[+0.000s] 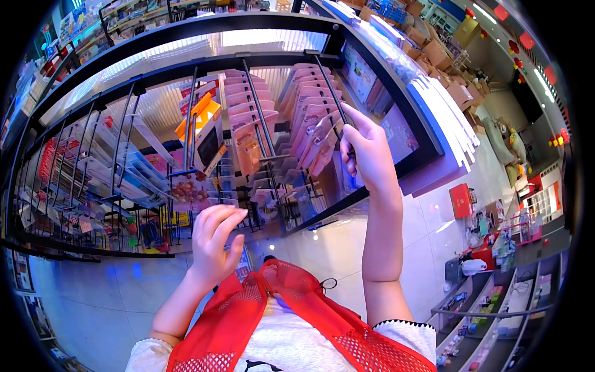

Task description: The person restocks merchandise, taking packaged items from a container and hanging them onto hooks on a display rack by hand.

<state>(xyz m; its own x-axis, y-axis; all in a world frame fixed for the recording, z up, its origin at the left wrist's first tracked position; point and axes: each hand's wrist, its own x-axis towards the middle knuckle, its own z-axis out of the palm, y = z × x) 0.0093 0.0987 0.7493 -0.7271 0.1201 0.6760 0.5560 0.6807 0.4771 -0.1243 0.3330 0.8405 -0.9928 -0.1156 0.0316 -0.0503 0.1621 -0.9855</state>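
Right hand up at the pink packs, left one just hanging out

So the right hand [370, 155] is at the front end of a black hook rod [327, 84], fingers curled, right beside a row of pink packs [317, 137]. Can't really tell what's in its grip. The left hand [215, 234] sits lower, fingers loosely bent, in front of the black rack [180, 30]. There's an orange pack [199, 115] further left on the rack, and the person's wearing a red mesh vest [217, 325].

Pale glossy floor tiles [93, 291] (dotted with reflections) adjoin grey shelving [480, 291], while tube lights [545, 85] glow overhead.
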